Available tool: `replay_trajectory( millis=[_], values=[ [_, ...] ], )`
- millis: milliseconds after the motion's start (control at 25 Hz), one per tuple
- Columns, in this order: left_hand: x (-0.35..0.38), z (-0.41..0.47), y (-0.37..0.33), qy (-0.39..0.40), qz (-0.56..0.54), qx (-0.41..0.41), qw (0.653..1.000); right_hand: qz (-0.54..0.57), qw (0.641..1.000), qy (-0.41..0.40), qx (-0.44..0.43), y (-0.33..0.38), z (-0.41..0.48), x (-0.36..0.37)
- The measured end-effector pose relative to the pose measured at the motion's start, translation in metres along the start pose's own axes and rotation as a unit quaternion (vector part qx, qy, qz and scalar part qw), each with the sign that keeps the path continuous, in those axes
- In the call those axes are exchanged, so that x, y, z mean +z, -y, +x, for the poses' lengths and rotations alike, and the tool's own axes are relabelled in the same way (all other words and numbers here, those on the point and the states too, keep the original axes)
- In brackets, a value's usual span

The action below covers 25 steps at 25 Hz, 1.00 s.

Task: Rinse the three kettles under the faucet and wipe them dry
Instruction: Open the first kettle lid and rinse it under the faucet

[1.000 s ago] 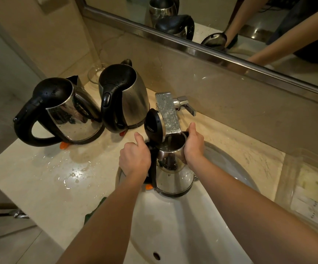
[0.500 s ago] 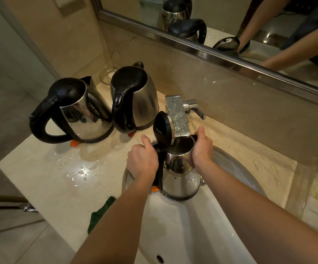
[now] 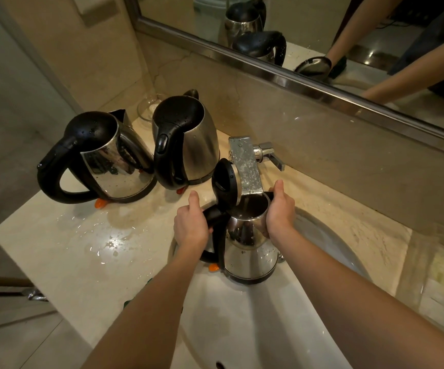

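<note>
A steel kettle (image 3: pixel 250 251) with a black handle and its lid flipped open stands over the white sink (image 3: pixel 242 323), right under the flat chrome faucet (image 3: pixel 245 166). My left hand (image 3: pixel 191 225) grips its black handle. My right hand (image 3: pixel 280 209) wraps round the kettle's upper body at the rim. Two more steel kettles stand wet on the counter to the left, one at the far left (image 3: pixel 104 158) and one next to the faucet (image 3: pixel 186 139), both with lids shut.
The beige counter (image 3: pixel 64 249) holds puddles of water in front of the two kettles. A green cloth (image 3: pixel 135 296) peeks out beside my left forearm. A glass dish (image 3: pixel 147 109) sits in the back corner. A mirror runs along the wall.
The kettle and both hands keep the same hold under the faucet. Only the camera has shifted slightly, so the scene sits a little further right and lower.
</note>
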<state>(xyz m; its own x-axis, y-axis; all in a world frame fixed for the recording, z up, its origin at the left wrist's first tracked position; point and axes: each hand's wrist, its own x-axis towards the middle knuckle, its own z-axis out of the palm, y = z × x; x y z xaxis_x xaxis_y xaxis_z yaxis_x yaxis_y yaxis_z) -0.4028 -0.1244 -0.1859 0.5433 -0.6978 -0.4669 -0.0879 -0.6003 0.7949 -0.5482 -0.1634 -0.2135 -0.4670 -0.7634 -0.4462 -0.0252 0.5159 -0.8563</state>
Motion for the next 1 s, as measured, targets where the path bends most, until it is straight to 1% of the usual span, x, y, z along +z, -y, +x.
replay_trajectory(
  millis=[120,320,440,520,560,600,640,720,840,920,1000],
  values=[
    [-0.001,-0.005,-0.004,-0.013,0.046,0.019,0.999,-0.006,1.000,0.000,-0.002,0.000,0.000,0.000],
    [-0.003,-0.012,-0.007,-0.033,0.078,0.040,0.996,-0.011,1.000,0.024,0.009,0.001,-0.001,-0.003],
    [-0.002,-0.014,-0.007,-0.034,0.078,0.047,0.995,-0.071,0.996,0.016,-0.047,0.000,0.001,-0.018],
    [-0.004,-0.014,-0.005,-0.036,0.059,0.045,0.997,-0.153,0.982,-0.011,-0.111,0.001,0.004,-0.033],
    [-0.005,-0.012,-0.004,-0.034,0.048,0.044,0.997,-0.218,0.964,-0.030,-0.151,0.000,0.007,-0.041],
    [-0.006,-0.011,-0.002,-0.033,0.041,0.042,0.998,-0.290,0.935,-0.041,-0.198,-0.001,0.011,-0.049],
    [-0.006,-0.010,-0.001,-0.033,0.037,0.040,0.998,-0.354,0.900,-0.044,-0.249,-0.004,0.017,-0.056],
    [-0.005,-0.010,-0.001,-0.036,0.035,0.038,0.998,-0.439,0.838,-0.031,-0.323,-0.008,0.030,-0.066],
    [-0.005,-0.007,-0.001,-0.037,0.037,0.041,0.998,-0.527,0.766,0.015,-0.368,-0.013,0.055,-0.073],
    [-0.005,-0.004,0.002,-0.037,0.037,0.045,0.998,-0.562,0.733,0.025,-0.382,-0.016,0.067,-0.072],
    [-0.005,-0.002,0.003,-0.036,0.034,0.050,0.997,-0.591,0.705,0.010,-0.392,-0.020,0.073,-0.071]
  ],
)
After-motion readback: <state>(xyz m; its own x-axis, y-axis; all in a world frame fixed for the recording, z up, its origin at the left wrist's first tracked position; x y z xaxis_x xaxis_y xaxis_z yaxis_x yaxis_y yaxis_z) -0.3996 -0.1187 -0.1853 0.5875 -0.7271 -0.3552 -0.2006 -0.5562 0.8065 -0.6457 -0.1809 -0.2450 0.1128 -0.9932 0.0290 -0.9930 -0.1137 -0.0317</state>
